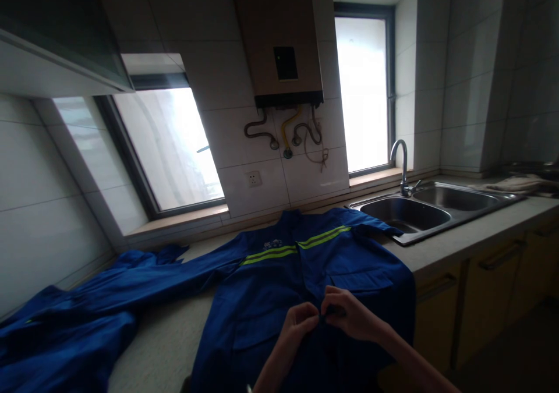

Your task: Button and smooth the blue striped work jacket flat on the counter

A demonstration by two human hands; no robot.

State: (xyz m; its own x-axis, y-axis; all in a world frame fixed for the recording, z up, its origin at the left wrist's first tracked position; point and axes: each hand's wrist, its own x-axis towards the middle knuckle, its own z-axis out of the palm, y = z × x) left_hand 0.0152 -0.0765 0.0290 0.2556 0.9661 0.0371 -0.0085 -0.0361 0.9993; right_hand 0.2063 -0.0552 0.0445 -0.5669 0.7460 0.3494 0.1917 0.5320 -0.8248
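Note:
A blue work jacket (266, 282) with yellow-green stripes across the chest lies spread over the counter, its lower part hanging toward me. My left hand (300, 318) pinches the cloth at the front opening, below the chest stripes. Close beside it on the right, my right hand (345, 311) is also closed on the jacket's front edge, fingertips nearly meeting the left ones. Whatever fastener lies between the fingers is too dark and small to make out. One sleeve stretches left along the counter; the other reaches the sink's edge.
More blue clothing (65, 329) lies heaped at the left on the counter (152, 340). A double steel sink (402, 212) with a tap (404, 166) is at the right. A water heater (279, 38) with pipes hangs on the wall. A cabinet (56, 43) juts out upper left.

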